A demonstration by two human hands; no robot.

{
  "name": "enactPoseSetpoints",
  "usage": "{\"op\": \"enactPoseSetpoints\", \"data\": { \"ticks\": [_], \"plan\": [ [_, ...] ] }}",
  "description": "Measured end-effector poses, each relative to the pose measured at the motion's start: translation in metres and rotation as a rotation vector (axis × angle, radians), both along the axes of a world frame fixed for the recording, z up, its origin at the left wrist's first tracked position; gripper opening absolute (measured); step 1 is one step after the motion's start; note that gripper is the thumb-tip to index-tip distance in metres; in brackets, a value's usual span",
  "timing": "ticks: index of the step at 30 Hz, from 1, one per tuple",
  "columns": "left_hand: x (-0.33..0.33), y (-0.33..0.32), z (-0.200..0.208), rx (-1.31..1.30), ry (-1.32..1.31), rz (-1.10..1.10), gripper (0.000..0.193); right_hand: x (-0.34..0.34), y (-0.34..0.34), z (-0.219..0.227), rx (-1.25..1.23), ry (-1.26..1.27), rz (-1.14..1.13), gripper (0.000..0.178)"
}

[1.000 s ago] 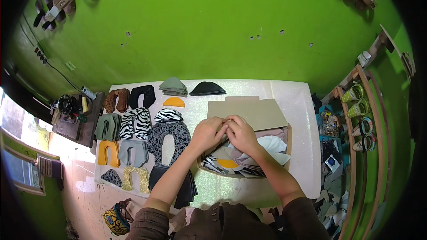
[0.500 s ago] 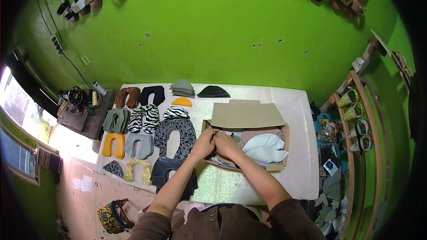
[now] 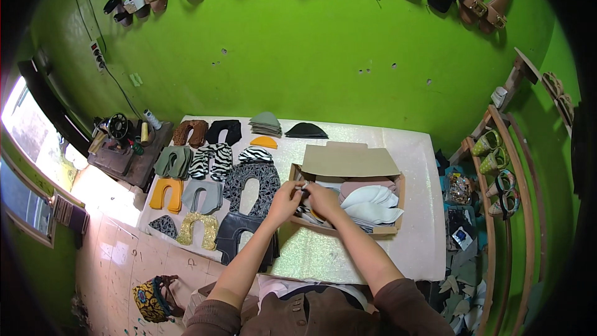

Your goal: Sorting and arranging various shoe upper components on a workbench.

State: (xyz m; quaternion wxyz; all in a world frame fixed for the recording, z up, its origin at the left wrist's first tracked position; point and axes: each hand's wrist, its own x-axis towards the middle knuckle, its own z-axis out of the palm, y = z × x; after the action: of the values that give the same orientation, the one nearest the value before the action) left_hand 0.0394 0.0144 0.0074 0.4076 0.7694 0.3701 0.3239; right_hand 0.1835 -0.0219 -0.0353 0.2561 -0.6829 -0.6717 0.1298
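My left hand point(image 3: 286, 201) and my right hand point(image 3: 321, 200) are close together over the left part of an open cardboard box point(image 3: 283, 227). The fingers of both are bent in a pinch. What they grip is too small and covered to make out. Inside the box, white cut pieces point(image 3: 372, 204) shaped like shoe uppers lie on the right, with a dusty-pink piece point(image 3: 368, 186) behind them. Darker and grey pieces fill the left part, partly hidden by my hands. The lid point(image 3: 350, 160) stands raised at the back.
Left on the table point(image 3: 421, 236) lie U-shaped pieces: zebra-print point(image 3: 211, 163), grey-patterned point(image 3: 233, 180), mustard point(image 3: 166, 195), glittery gold point(image 3: 198, 230) and black point(image 3: 229, 236). Green point(image 3: 265, 125) and black point(image 3: 306, 130) half-round stacks sit behind. A sewing machine point(image 3: 118, 127) stands left, a wooden rack point(image 3: 519, 205) right.
The whole view has shifted slightly, showing more of the sandals on the wall. My hands stay together over the box's left part, the fingertips slightly further apart.
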Motion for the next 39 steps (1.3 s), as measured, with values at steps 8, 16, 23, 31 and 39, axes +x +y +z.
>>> {"op": "enactPoseSetpoints", "data": {
  "ticks": [8,16,23,31,39],
  "plan": [
    [0.005,-0.021,-0.012,-0.17,-0.075,-0.038,0.042,0.034,-0.022,0.017,-0.083,1.455,-0.368,0.009],
    [0.024,-0.032,0.002,-0.366,-0.163,-0.121,0.045,0.032,-0.044,0.038,-0.041,2.13,-0.22,0.018],
    [0.02,-0.02,0.005,-0.643,-0.304,-0.145,0.016,0.045,-0.052,0.037,0.008,2.083,-0.212,0.02],
    [0.017,0.011,0.01,-0.578,-0.38,-0.035,0.016,0.063,-0.045,0.051,-0.043,1.435,-0.278,0.017],
    [0.002,0.053,0.009,-0.264,0.116,-0.114,0.016,0.066,-0.021,0.04,0.054,0.956,-0.275,0.017]
  ]
}}
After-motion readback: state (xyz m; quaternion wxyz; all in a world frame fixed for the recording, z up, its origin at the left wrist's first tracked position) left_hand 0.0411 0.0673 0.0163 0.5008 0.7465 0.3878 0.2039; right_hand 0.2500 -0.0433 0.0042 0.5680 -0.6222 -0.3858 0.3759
